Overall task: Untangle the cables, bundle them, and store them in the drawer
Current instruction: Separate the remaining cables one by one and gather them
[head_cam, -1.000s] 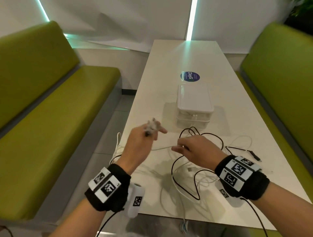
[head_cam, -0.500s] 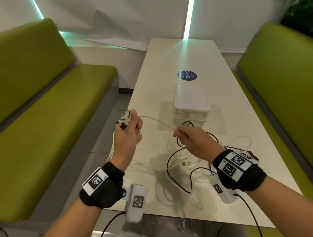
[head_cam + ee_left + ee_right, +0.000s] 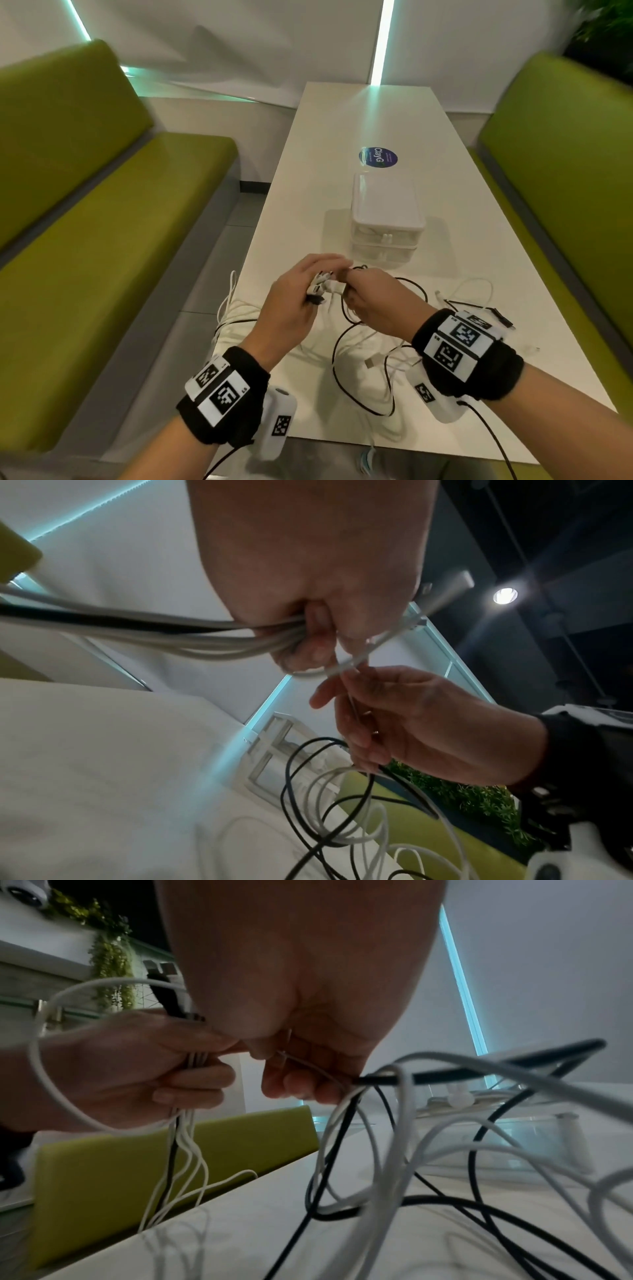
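2 green benches (image 3: 102,212) flank the white table (image 3: 342,137).

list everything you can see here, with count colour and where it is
table: one, white, running away between the seats
benches: two, green, either side of the table
drawer box: one, clear white, two stacked drawers, mid table, shut
sticker: one, round, dark blue, beyond the drawer box
cables: several, white and black, count unclear, tangled on the near table
cable ends: a bunch, mostly white, gathered in the left hand
plants: green, far right corner
wrist bands: two, black with printed markers
left hand: grips the cable ends
right hand: pinches a thin white cable beside the left
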Action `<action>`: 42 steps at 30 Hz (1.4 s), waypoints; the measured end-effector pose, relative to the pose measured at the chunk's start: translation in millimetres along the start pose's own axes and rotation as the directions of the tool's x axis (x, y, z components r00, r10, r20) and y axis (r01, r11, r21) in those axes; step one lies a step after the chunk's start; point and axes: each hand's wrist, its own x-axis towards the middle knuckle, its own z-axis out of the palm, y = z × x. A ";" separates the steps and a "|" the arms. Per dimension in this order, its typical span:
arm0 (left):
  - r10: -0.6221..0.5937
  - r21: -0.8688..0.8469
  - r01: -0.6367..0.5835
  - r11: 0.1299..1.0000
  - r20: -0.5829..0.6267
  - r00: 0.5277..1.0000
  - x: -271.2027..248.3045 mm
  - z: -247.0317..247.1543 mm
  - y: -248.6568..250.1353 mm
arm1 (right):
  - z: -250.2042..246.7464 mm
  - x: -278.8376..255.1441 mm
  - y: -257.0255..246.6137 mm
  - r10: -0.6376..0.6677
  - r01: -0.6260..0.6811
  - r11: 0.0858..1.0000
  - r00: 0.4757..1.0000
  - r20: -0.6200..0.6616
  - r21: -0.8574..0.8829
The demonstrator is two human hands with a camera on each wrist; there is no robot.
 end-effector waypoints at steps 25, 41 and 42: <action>-0.208 0.015 0.209 0.978 -0.049 0.977 5.2 1.2 13.1 | 0.8 0.6 15.0 0.024 -0.012 0.991 0.996 -0.088 0.135; -0.292 -0.578 0.068 0.813 -0.304 0.907 11.2 -25.7 28.6 | 7.4 -1.4 31.8 0.085 -0.072 0.983 0.994 -0.070 0.167; -0.287 -0.578 0.053 0.814 -0.322 0.902 12.7 -30.3 28.0 | 8.2 -2.0 35.4 0.096 -0.084 0.983 0.993 -0.069 0.161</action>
